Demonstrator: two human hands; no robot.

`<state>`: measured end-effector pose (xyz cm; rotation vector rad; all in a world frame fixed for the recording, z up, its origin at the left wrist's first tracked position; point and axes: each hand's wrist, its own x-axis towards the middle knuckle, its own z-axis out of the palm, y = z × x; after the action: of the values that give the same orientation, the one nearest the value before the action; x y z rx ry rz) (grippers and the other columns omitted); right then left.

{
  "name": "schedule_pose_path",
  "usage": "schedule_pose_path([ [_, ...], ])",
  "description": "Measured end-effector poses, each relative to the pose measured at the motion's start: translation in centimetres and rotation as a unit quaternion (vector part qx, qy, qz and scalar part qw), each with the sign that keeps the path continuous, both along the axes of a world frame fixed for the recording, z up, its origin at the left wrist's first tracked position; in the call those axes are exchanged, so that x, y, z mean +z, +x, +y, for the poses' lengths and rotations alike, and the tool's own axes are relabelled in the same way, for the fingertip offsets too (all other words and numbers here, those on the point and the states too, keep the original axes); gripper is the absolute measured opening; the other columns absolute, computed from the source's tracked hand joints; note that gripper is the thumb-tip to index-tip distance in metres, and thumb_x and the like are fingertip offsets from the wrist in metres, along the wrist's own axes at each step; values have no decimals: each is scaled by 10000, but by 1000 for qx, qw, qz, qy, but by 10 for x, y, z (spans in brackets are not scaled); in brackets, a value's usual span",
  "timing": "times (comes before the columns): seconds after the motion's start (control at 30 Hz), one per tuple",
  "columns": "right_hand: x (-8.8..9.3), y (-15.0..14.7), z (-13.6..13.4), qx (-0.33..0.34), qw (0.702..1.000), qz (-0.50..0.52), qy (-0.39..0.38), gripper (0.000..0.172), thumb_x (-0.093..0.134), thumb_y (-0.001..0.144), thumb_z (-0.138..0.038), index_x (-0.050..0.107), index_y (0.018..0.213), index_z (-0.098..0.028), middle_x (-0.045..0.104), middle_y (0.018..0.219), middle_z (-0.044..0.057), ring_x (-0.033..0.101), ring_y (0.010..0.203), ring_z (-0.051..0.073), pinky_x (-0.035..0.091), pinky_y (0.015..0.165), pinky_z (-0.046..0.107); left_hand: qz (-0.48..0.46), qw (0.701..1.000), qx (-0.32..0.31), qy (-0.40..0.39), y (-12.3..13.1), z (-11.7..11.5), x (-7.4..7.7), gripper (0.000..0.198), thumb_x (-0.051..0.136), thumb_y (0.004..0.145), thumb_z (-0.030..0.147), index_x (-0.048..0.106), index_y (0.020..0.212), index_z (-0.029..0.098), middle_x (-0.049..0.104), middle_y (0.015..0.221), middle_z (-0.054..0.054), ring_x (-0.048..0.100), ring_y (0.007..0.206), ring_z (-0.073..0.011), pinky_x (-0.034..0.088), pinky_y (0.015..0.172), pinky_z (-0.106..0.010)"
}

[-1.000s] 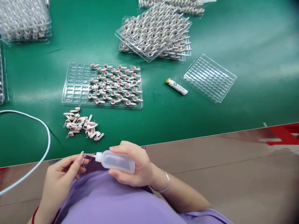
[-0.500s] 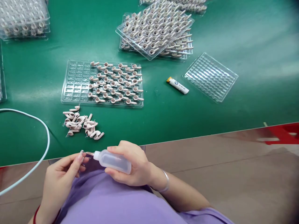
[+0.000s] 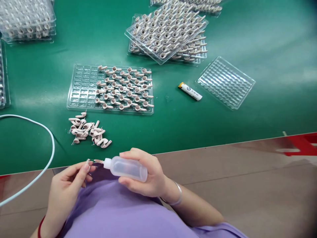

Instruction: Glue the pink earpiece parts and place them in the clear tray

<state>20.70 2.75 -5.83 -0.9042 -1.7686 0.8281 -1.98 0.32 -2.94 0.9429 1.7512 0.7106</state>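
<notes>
My right hand (image 3: 146, 173) is wrapped round a small translucent squeeze bottle (image 3: 125, 168), lying sideways with its nozzle pointing left. The nozzle tip meets a tiny pale part (image 3: 88, 162) pinched between the fingertips of my left hand (image 3: 65, 188). Both hands sit close to my body over my purple shirt, just below the table's near edge. A loose heap of beige earbud-shaped shells (image 3: 88, 131) lies on the green table (image 3: 173, 125) just above my left hand. Beyond it, a clear tray (image 3: 81, 89) is partly filled with the same shells.
Stacked full trays (image 3: 168, 33) stand at the back centre, more stacks at the back left (image 3: 27, 19). An empty clear tray (image 3: 225, 82) and a white lighter (image 3: 190, 92) lie to the right. A white cable (image 3: 47, 158) loops on the left. A red object (image 3: 303, 143) shows at the right edge.
The bottle has shifted slightly to the right and up with my right hand; my left hand keeps its pinch on the small part. The view has drifted a little.
</notes>
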Motion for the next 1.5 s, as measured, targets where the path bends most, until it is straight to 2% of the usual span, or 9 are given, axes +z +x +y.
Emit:
schedule_pose_path([
  [0.17, 0, -7, -6, -1, 999, 7, -53, 443, 653, 835, -206, 505, 1253, -201, 685, 942, 67, 637, 757, 164, 533, 661, 275, -143, 988, 32, -50, 3, -11, -14, 297, 770, 725, 462, 783, 867, 202, 773, 801, -72, 681, 634, -164, 575, 581, -250],
  [0.27, -6, -18, -10, 6, 1000, -15, 9, 403, 614, 831, -120, 520, 1217, -187, 681, 937, 74, 624, 808, 175, 535, 697, 291, -262, 956, 52, -120, 12, -13, -18, 293, 819, 672, 437, 787, 831, 193, 764, 775, -72, 687, 661, -178, 568, 601, -262],
  [0.37, -14, -28, -12, -9, 996, -55, 76, 268, 604, 854, -102, 565, 1114, -158, 671, 879, 78, 595, 779, 172, 513, 690, 299, -333, 923, 72, -177, 22, -10, -17, 317, 866, 593, 429, 788, 753, 166, 725, 654, -60, 637, 571, -155, 516, 518, -235],
  [0.5, -18, -33, -13, -36, 986, -107, 121, 131, 602, 865, -108, 596, 990, -147, 655, 809, 60, 555, 738, 165, 469, 694, 320, -353, 907, 109, -202, 28, -5, -13, 336, 897, 524, 413, 785, 701, 151, 648, 545, -13, 524, 473, -90, 429, 445, -184],
  [0.6, -20, -34, -13, -48, 984, -121, 124, 97, 590, 870, -111, 600, 957, -153, 658, 804, 51, 546, 736, 162, 446, 697, 323, -353, 905, 128, -199, 28, -5, -13, 351, 910, 501, 395, 785, 708, 140, 641, 559, -8, 501, 490, -81, 437, 469, -184],
  [0.97, -21, -34, -14, -53, 986, -115, 107, 123, 585, 843, -84, 590, 932, -169, 667, 794, 38, 558, 737, 160, 439, 701, 322, -348, 906, 129, -203, 29, -6, -21, 352, 884, 544, 432, 762, 688, 134, 632, 582, -11, 521, 501, -94, 407, 454, -186],
  [1.13, -19, -33, -13, -48, 995, -42, 77, 159, 614, 848, -111, 574, 977, -194, 676, 819, 38, 608, 736, 156, 481, 690, 325, -330, 921, 98, -180, 27, -9, -18, 344, 868, 570, 444, 767, 701, 143, 593, 515, -1, 522, 496, -106, 414, 450, -192],
  [1.23, -15, -30, -12, -60, 997, 35, 27, 219, 671, 836, -155, 564, 1019, -209, 659, 855, 54, 618, 756, 164, 528, 662, 310, -316, 935, 46, -153, 25, -14, -15, 330, 831, 639, 444, 783, 779, 149, 643, 575, -26, 539, 527, -119, 444, 496, -215],
  [1.5, -5, -22, -14, -25, 986, 118, -113, 244, 769, 784, -268, 574, 924, -226, 641, 820, 29, 616, 711, 146, 538, 639, 281, -299, 941, -96, -128, 22, -14, 0, 352, 726, 757, 507, 767, 719, 160, 695, 668, -58, 593, 649, -163, 485, 647, -254],
])
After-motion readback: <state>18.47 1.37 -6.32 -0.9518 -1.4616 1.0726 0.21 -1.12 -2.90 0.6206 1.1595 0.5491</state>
